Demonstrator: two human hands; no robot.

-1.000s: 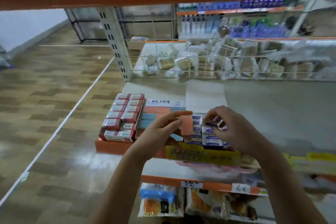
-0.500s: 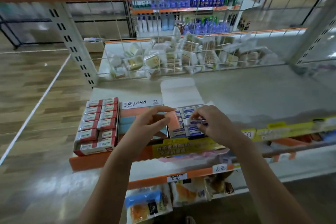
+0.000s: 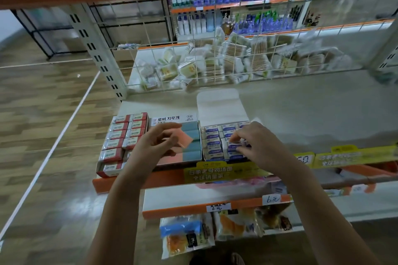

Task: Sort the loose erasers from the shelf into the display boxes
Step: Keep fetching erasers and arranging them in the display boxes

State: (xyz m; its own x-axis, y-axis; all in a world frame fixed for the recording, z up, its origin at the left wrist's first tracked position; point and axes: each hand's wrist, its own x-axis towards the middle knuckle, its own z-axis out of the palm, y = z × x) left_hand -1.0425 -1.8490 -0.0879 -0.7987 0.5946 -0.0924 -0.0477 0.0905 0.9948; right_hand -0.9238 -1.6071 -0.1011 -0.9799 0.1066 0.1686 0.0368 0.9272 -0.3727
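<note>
From the head camera, three display boxes sit side by side at the front left corner of the grey shelf (image 3: 301,109), just behind its orange front edge. The left box (image 3: 122,142) holds rows of red-and-white wrapped erasers. The middle box (image 3: 189,135), with a white printed flap at its back, holds pink and blue-grey erasers. The right box (image 3: 217,142), its white lid standing open behind it, is filled with blue-and-white wrapped erasers. The left hand (image 3: 155,146) is over the middle box, thumb and fingers pinching a pink eraser (image 3: 186,140) tilted above the blue-grey row. The right hand (image 3: 258,146) is over the right box, fingertips curled down onto a blue-and-white eraser (image 3: 233,146) among the packed ones, gripping it. A yellow label strip (image 3: 215,173) hangs on the shelf's front edge below the hands.
</note>
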